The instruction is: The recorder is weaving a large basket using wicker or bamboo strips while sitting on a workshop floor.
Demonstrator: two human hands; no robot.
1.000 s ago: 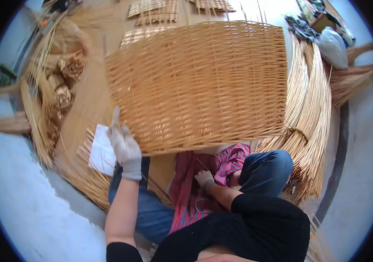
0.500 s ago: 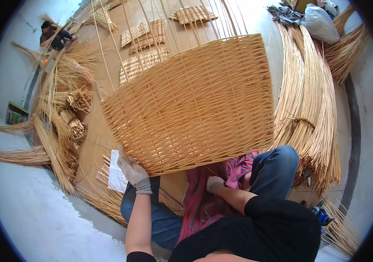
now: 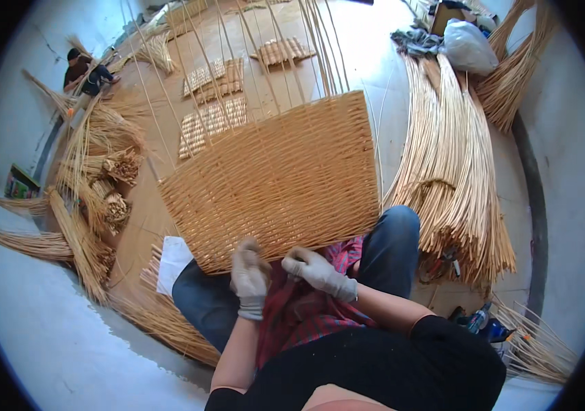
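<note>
A woven wicker panel (image 3: pixel 278 185) leans across my knees, with long bare stakes rising from its far edge. At its near edge my gloved left hand (image 3: pixel 250 272) has its fingers bent over the rim; they are slightly blurred. My gloved right hand (image 3: pixel 316 269) is closed in a pinch at the same edge, a little to the right. Whatever lies between its fingertips is too small to make out. A red plaid cloth (image 3: pixel 292 308) covers my lap below both hands.
Long bundled wicker rods (image 3: pixel 453 151) lie at the right, with a white plastic bag (image 3: pixel 469 46) beyond. More rod bundles (image 3: pixel 117 168) line the left side. Small woven pieces (image 3: pixel 213 123) lie on the floor ahead. Another person (image 3: pixel 85 72) sits far left. A blue tool (image 3: pixel 496 330) lies near my right.
My left hand has shifted right along the panel's near edge. My right hand has come up from my lap to that edge. The panel sits lower and appears tilted further away.
</note>
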